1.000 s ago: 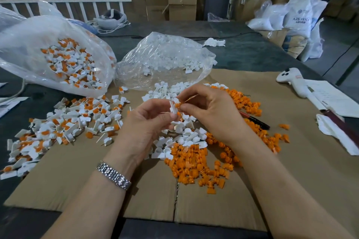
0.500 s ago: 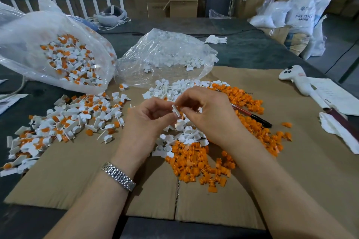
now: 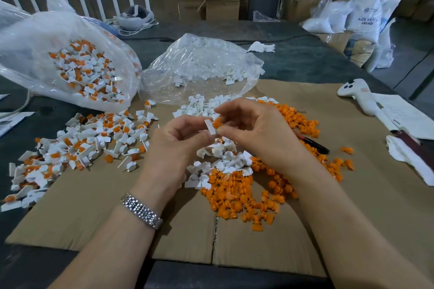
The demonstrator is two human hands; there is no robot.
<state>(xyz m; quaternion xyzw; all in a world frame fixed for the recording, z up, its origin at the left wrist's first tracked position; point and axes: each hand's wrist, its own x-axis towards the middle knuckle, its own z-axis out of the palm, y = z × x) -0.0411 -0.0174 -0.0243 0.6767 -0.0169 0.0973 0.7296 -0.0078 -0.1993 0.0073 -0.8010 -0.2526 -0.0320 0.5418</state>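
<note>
small white tab point(image 3: 210, 127), round orange plug point(image 3: 217, 122)

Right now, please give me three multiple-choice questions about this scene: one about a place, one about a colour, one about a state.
1. Where does the pen lie?
A. Inside a plastic bag
B. On the cardboard, beside the loose orange parts
C. On the paper sheets

2. What colour is the small part that the right hand pinches?
A. Orange
B. Green
C. Black

3. What is the left hand doing?
A. Lying flat on the table
B. Pinching a white part
C. Reaching into a bag

Answers: 1 B, the pen rests on the cardboard just past the right hand. 2 A, orange shows at its fingertips. 3 B, thumb and fingers grip the white part.
</note>
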